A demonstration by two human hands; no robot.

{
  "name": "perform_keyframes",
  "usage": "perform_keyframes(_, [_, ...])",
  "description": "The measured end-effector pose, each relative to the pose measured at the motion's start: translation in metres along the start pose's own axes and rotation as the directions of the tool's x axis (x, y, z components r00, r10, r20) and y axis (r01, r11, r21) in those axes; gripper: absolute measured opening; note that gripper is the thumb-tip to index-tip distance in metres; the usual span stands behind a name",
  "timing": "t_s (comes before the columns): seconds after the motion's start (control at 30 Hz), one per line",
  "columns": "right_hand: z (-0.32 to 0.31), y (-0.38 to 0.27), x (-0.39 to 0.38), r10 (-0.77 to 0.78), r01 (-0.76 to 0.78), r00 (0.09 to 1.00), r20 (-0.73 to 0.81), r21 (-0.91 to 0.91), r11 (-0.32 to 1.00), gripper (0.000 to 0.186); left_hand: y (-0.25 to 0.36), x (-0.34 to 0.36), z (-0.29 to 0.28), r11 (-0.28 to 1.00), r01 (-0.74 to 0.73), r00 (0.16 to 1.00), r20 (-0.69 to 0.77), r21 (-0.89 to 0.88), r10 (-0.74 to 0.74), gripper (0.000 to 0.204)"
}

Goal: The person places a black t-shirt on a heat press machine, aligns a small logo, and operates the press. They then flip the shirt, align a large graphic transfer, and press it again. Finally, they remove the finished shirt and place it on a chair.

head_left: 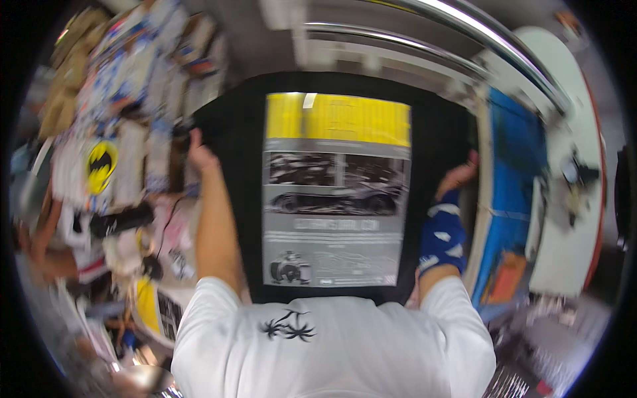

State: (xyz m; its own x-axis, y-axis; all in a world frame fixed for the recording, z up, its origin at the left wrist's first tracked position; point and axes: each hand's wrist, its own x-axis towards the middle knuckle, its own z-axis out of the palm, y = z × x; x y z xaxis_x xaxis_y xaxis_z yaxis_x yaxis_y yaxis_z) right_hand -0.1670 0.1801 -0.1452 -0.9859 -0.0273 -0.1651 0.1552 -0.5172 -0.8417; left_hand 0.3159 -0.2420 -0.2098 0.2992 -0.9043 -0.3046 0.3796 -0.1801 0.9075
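Observation:
A black fabric piece (232,199), possibly a garment, is held spread out in front of me. It carries a large rectangular printed panel (337,189) with a yellow band on top and grey, black and white car pictures below. My left hand (202,151) is closed on the fabric's left edge, fingertips partly hidden. On the opposite edge, my right hand (460,171) also grips the fabric, slightly blurred. A blue patterned cloth (440,235) wraps my right forearm.
At left are stacked packs (139,73), a yellow oval decal (101,166), cluttered items and another person's arm (50,259). Metal rails (391,33) run along the top. At right lie a long blue board (514,152), an orange item (509,275) and a white curved surface (564,245).

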Motion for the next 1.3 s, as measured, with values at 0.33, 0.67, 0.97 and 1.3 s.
perform_keyframes(0.33, [-0.002, 0.015, 0.016, 0.180, -0.228, 0.968, 0.174, 0.322, 0.919, 0.049, -0.007, 0.062, -0.036, 0.863, 0.418, 0.847, 0.464, -0.284, -0.258, 0.051])
perform_keyframes(0.67, [-0.015, 0.010, 0.024, 0.227, -0.254, 0.961, 0.158, 0.181, 0.950, 0.050, -0.020, 0.051, -0.026, 0.991, 0.026, 0.999, 0.048, -0.133, -0.020, 0.052])
perform_keyframes(0.97, [-0.026, 0.018, 0.060, 0.185, -0.228, 0.957, 0.222, 0.188, 0.955, 0.042, -0.015, 0.030, -0.014, 0.910, 0.203, 0.953, 0.288, -0.362, -0.098, 0.043])
perform_keyframes(1.3, [0.004, 0.006, 0.032, 0.337, -0.334, 0.929, 0.155, -0.043, 0.942, 0.056, 0.004, 0.015, -0.017, 0.923, 0.287, 0.939, 0.265, -0.257, -0.218, 0.049])
